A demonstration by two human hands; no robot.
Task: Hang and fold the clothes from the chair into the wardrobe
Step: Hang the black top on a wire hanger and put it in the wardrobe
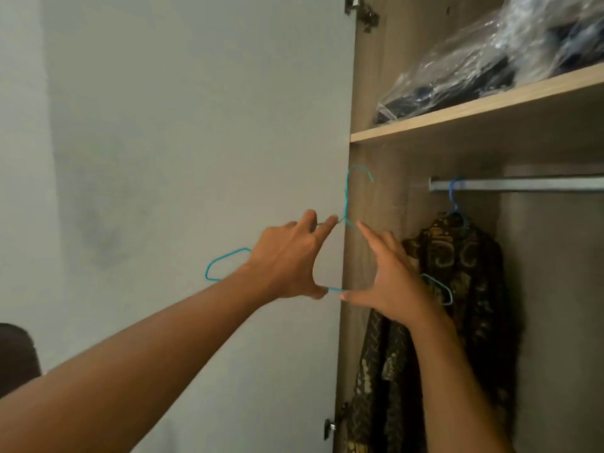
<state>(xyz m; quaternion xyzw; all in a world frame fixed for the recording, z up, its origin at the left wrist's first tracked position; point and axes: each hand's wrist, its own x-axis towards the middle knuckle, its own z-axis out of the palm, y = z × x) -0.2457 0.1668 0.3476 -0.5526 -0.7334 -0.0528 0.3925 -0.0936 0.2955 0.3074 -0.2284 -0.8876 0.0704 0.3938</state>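
An empty teal wire hanger is held up in front of the open wardrobe, hook upward. My left hand pinches its neck and bottom bar from the left. My right hand grips the same wire from the right, thumb on the bottom bar. Inside the wardrobe, a dark patterned garment hangs from a blue hanger on the metal rail. The chair's dark edge shows at the lower left.
The open grey wardrobe door fills the left half, with hinges at top and bottom. A wooden shelf above the rail carries dark clothes in a clear plastic bag. The rail runs bare to the right of the hung garment.
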